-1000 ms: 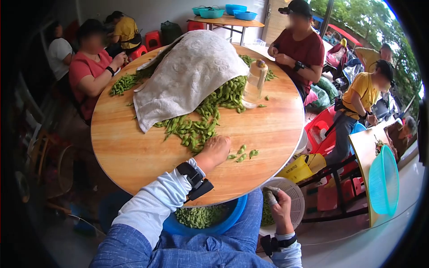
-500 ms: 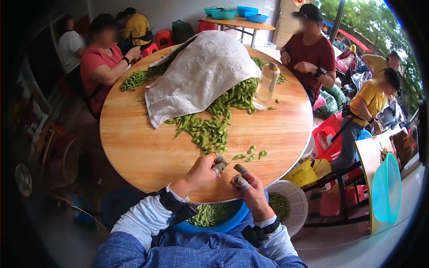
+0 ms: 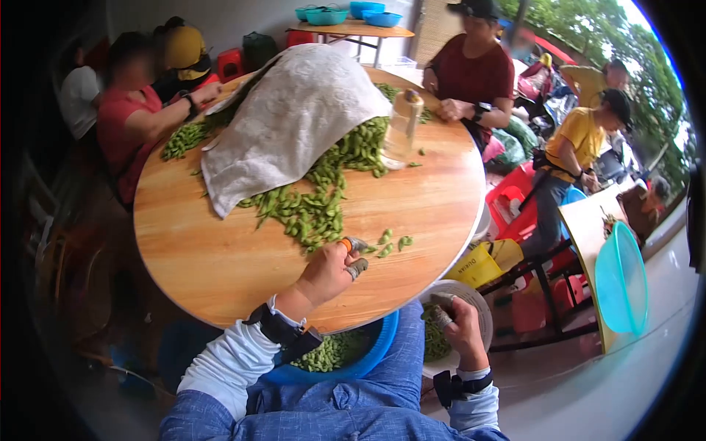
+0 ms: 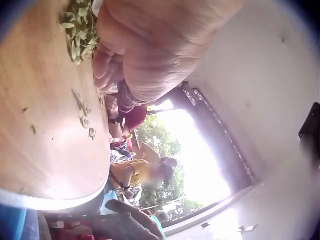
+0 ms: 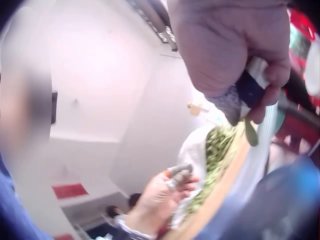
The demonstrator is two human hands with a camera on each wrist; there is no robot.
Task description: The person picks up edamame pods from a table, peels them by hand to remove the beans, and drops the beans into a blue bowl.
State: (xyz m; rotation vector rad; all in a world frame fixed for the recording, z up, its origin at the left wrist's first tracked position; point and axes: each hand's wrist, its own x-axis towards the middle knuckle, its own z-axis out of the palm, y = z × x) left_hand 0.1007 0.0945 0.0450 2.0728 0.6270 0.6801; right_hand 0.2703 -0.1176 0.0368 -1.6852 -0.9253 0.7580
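Note:
Green pods lie in a heap on the round wooden table, partly under a white towel. Above the table's near side is my left hand, its wrapped thumb and index finger apart beside a few loose pods; nothing shows between them. In the right wrist view, my right hand pinches a green pod between wrapped thumb and fingers. The head view places my right hand over a white basket holding green pieces.
A blue basin with shelled beans sits below the table's near edge. A clear bottle stands beside the heap. People sit or stand around the far side. A yellow bag and red stools are at the right.
Half a second ago both hands were close together at the near table edge. My right hand has moved right and down to the white basket; my left has moved slightly forward towards the loose pods.

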